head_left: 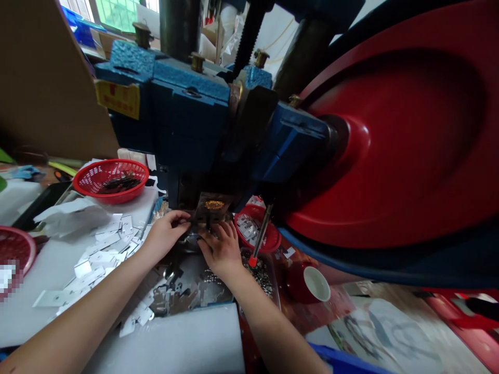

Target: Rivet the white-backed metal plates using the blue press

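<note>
Left hand (170,234) and right hand (223,250), grip unclear, touch a rough-textured blue press (183,114).

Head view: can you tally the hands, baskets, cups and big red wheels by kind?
Hands: 2, left hand and right hand
Baskets: 3, left-edge basket, dark-pieces basket, basket beside the right hand
Cup: 1
Big red wheel: 1
Total: 7
</note>
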